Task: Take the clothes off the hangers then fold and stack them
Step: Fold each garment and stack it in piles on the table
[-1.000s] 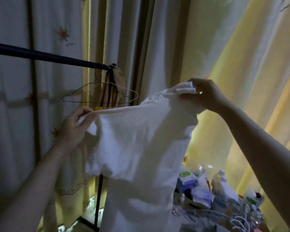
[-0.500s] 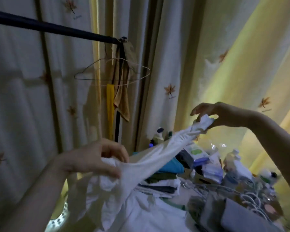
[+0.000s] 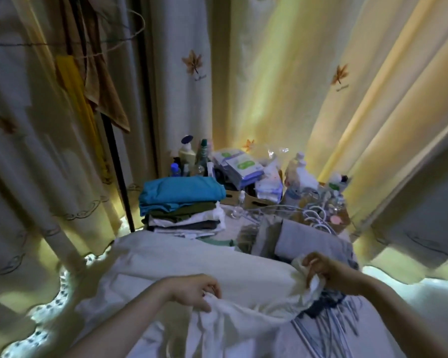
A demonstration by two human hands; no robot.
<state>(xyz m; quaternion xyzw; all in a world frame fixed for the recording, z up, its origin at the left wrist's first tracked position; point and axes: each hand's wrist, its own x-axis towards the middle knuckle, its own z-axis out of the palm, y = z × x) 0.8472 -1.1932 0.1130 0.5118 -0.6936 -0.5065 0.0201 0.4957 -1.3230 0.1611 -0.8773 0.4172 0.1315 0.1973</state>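
While your left hand (image 3: 194,293) pinches the near edge of the white garment (image 3: 192,264) and your right hand (image 3: 329,276) grips a bunched corner of it on the right, the cloth lies spread low in front of you. Its far edge is close to the foot of the stack of folded clothes (image 3: 181,205), and that spread is where trouble could start. The right corner sits just over the loose pile of hangers (image 3: 326,332). If you drag the fabric that way, a hook may well snag it, or the wires may get caught up in the fold. The cloth is rucked near your left hand, so folding it as it lies would likely press creases in; smooth it first. The stack is tall, with the teal piece (image 3: 181,189) on top. A careless placing or a sweep of the far hem might tip it toward the bottles (image 3: 189,156) and the boxes (image 3: 259,201) behind. The light is dim and white fabric shows little edge, so you may misjudge where the sleeves lie.
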